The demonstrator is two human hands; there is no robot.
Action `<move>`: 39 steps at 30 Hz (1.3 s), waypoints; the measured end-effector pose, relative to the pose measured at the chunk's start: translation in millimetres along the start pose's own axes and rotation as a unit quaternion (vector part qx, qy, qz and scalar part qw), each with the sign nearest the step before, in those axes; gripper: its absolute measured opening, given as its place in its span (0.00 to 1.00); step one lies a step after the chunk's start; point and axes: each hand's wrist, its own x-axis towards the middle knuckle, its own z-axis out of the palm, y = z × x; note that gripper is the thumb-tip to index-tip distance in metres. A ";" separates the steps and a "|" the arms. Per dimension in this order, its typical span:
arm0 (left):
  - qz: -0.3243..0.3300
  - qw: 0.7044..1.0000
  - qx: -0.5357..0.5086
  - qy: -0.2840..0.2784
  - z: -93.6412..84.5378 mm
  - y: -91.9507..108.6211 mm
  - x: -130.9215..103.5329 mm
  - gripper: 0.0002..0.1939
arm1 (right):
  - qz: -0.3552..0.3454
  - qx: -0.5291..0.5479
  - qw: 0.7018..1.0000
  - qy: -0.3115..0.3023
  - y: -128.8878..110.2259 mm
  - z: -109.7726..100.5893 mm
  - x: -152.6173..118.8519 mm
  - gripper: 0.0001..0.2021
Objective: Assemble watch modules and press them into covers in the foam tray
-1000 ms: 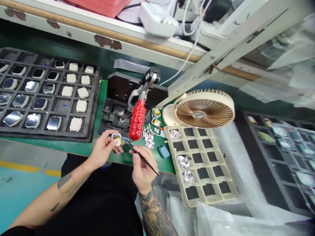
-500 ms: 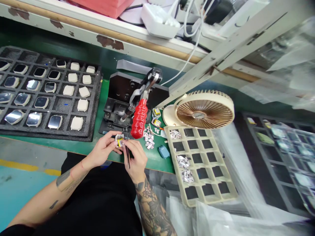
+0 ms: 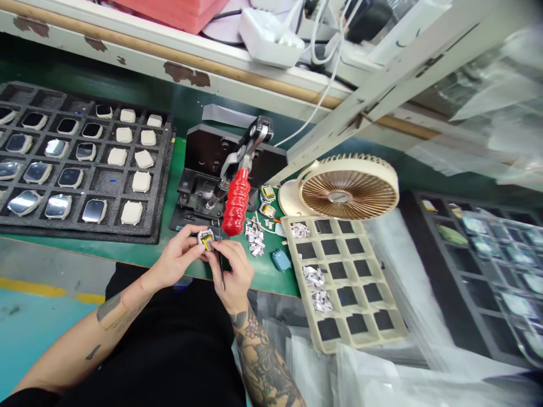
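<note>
- Head view: the left hand (image 3: 177, 261) pinches a small watch case (image 3: 206, 239) at its edges, keeping its open side up, just before the press (image 3: 216, 175).
- The right hand (image 3: 232, 270) grips tweezers (image 3: 221, 264) and steadies the case with its fingertips.
- The beige tray (image 3: 339, 282) lies near the right hand.

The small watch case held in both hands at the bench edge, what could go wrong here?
1. The watch case is pinched over the green bench's edge; a slip could drop it to the floor.
2. The black tweezers in the right hand sit close beside it and might scratch it.
3. The red press handle hangs close above, easy to bump.
</note>
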 end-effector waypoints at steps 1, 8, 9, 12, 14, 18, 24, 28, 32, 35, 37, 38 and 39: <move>0.000 1.000 0.004 -0.005 0.1 0.4 -0.7 0.23 | 0.001 0.000 1.000 -0.006 0.0 -0.6 0.2 0.15; -0.012 0.999 0.009 -0.029 -3.3 0.1 0.7 0.19 | -0.040 -0.025 0.999 -0.021 2.7 5.2 -0.2 0.13; -0.013 1.000 0.001 -0.019 -3.2 0.4 1.9 0.20 | -0.045 -0.024 0.999 -0.013 3.2 5.4 -0.9 0.14; -0.011 0.999 -0.026 0.026 -0.2 3.1 4.6 0.25 | -0.014 -0.009 0.999 0.035 4.2 0.1 -6.1 0.17; -0.005 0.998 -0.033 0.052 3.4 5.3 4.7 0.26 | 0.022 -0.009 0.996 0.083 4.5 -7.0 -11.4 0.17; 0.021 0.997 -0.018 0.077 10.7 4.1 2.4 0.25 | 0.057 0.010 0.992 0.116 2.3 -19.4 -20.1 0.17; 0.038 0.993 0.054 0.095 15.8 -8.7 0.1 0.20 | 0.071 0.053 0.993 0.075 -9.6 -16.6 -16.8 0.15; 0.029 0.990 0.118 0.071 15.8 -7.1 0.0 0.16 | 0.064 0.088 0.992 0.068 -9.7 -5.2 -9.2 0.15; 0.013 0.990 0.124 0.061 15.5 -2.5 0.0 0.18 | 0.095 0.125 0.984 0.083 -2.1 5.2 -9.2 0.11; 0.012 0.990 0.126 0.057 15.5 -3.5 -0.4 0.16 | 0.104 0.120 0.983 0.091 2.6 7.7 -12.5 0.08; 0.016 0.990 0.128 0.056 15.6 -5.4 -0.7 0.16 | 0.105 0.111 0.984 0.091 3.7 7.4 -13.7 0.08; 0.018 0.990 0.129 0.055 15.6 -6.2 -0.9 0.16 | 0.105 0.112 0.984 0.091 3.8 7.0 -13.8 0.08; 0.020 0.990 0.131 0.054 15.5 -6.8 -0.9 0.16 | 0.104 0.115 0.984 0.090 3.7 6.6 -13.6 0.08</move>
